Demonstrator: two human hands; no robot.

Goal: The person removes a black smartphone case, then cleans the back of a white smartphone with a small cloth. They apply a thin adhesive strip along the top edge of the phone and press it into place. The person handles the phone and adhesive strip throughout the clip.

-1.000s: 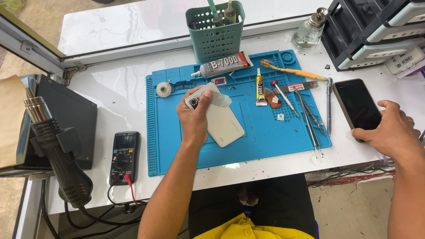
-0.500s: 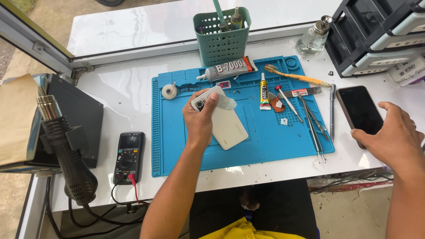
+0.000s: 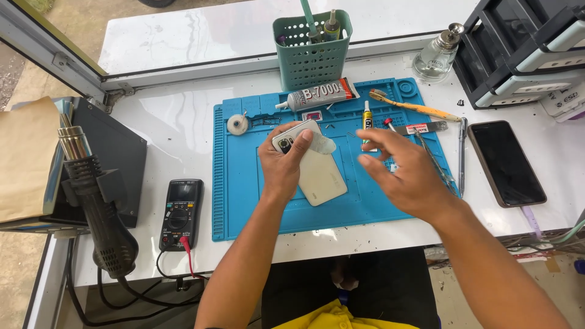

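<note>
Fingers (image 3: 291,159) of my left hand (image 3: 281,170) are wrapped over the camera end of the white phone (image 3: 317,173), pinning it on the blue mat (image 3: 244,201) with a clear film (image 3: 322,145) against them. Right hand (image 3: 402,176) hovers just beside the phone, fingers (image 3: 373,135) spread wide and holding nothing. Phone lies back-up near mat centre; glue tube (image 3: 317,94) and tweezers (image 3: 436,161) are near, dark phone (image 3: 506,161) well apart on the counter (image 3: 177,128). Judgement: keep the left grip steady and bring the right hand in low and square to the film edge, touching it only at the rim.
</note>
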